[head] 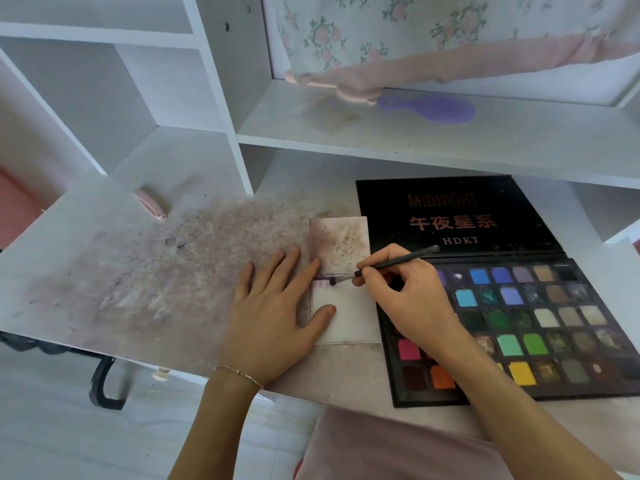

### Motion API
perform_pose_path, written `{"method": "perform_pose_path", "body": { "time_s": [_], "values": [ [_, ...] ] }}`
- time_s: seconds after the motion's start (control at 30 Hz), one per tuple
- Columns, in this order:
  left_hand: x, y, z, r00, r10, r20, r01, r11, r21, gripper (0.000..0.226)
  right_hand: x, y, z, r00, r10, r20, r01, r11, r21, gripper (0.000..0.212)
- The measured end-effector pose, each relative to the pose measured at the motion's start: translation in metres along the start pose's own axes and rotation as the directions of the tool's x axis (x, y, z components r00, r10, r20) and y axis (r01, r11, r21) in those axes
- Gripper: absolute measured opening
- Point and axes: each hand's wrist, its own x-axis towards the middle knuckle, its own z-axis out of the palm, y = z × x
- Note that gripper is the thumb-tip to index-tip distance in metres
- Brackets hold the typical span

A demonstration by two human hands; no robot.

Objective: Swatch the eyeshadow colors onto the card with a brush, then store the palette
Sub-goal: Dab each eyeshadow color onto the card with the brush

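A white card [353,317] lies on the stained desk, with faint purplish strokes along its top edge. My left hand [273,306] lies flat beside it, thumb and forefinger pressing its left side. My right hand [405,289] pinches a thin dark brush [391,263], its tip touching the card's upper left. The open black eyeshadow palette [540,327] sits to the right, many coloured pans showing, its lid [450,216] flat behind. My right forearm crosses the palette's left columns.
A second, speckled card [341,245] lies just behind the white one. A pink pouch [152,202] rests at the desk's back left. White shelves rise behind, a purple hairbrush [429,107] and pink cloth [450,64] on one. Eyeshadow dust covers the desk's left half.
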Motion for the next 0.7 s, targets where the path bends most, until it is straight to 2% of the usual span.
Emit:
{"method": "perform_pose_path", "body": {
  "time_s": [0.3,0.7],
  "values": [
    [0.0004,0.0010,-0.0011,1.000,-0.009,0.001,0.009,1.000,-0.012,0.073,-0.0003,0.0021,-0.0003,0.999,0.032,0.018,-0.030,0.997,-0.072,0.014],
    [0.0000,0.0017,-0.0016,1.000,-0.004,-0.019,0.004,0.999,-0.032,0.073,-0.0003,0.0024,0.0003,0.999,0.044,0.009,-0.043,0.997,-0.058,0.012]
  ]
}}
